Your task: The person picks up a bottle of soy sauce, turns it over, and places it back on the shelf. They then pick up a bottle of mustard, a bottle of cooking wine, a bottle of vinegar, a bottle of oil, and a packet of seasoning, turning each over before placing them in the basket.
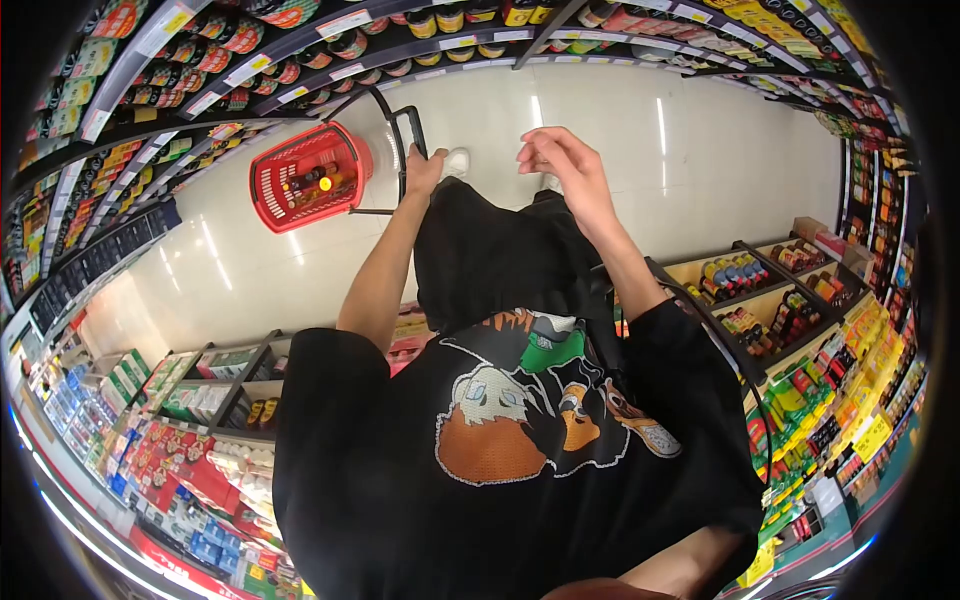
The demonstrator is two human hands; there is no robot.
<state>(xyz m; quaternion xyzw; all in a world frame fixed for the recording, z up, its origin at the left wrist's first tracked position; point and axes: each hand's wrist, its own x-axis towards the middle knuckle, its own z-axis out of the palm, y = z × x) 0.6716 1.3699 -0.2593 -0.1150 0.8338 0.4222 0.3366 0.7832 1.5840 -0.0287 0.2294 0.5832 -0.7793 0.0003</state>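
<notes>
My left hand is closed round the black pull handle of a red basket. The basket stands on the floor to the left of my legs. Inside it lie dark bottles, one showing a yellow top. My right hand is raised in front of my body at the right, its fingers loosely bent and apart, with nothing in them. It touches nothing; the pale floor shows behind it.
Shelves of jars with price tags run across the top of the view. Low shelves with bottles stand at the right, and others with boxed goods at the lower left. My white shoe is on the tiled floor.
</notes>
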